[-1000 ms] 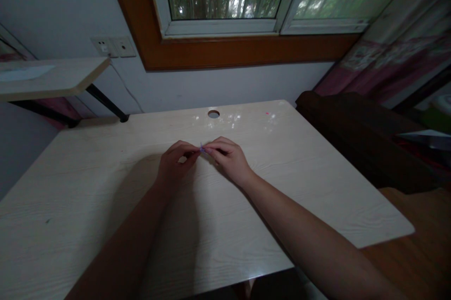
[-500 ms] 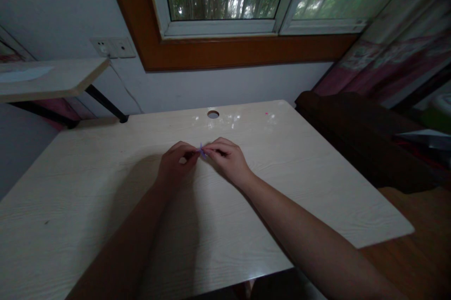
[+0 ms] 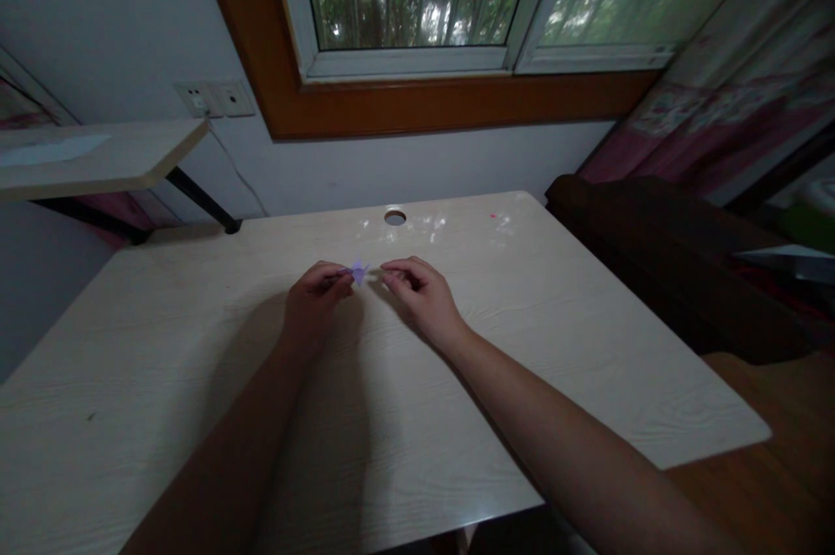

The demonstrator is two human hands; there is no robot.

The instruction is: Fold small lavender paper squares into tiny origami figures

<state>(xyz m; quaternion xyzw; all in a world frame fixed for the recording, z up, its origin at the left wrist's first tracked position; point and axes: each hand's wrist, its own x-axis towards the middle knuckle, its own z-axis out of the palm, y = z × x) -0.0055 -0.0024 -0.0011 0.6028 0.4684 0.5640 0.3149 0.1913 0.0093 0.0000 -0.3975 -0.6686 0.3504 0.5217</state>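
A small purple folded paper figure [image 3: 358, 271] with pointed tips sticks out from the fingertips of my left hand [image 3: 317, 298]. The thumb and forefinger of that hand pinch it, hiding its left end. A short gap separates its right tip from my right hand [image 3: 423, 294], which hovers just beside it. The right thumb and forefinger are bent and slightly apart, and nothing shows between them. Both hands are over the middle of the pale wood-grain table [image 3: 574, 346].
A raised shelf [image 3: 130, 159] on black legs stands at the back left, with a white sheet [image 3: 56, 150] on it. The table has a round cable hole [image 3: 395, 217] near its back edge. A tiny pink speck [image 3: 493, 216] lies at the back right. Dark brown furniture [image 3: 652, 268] borders the right side.
My right hand has let go of the purple paper figure. My left hand has drawn it a little to the left, and more of it shows. The view has tilted slightly upward.
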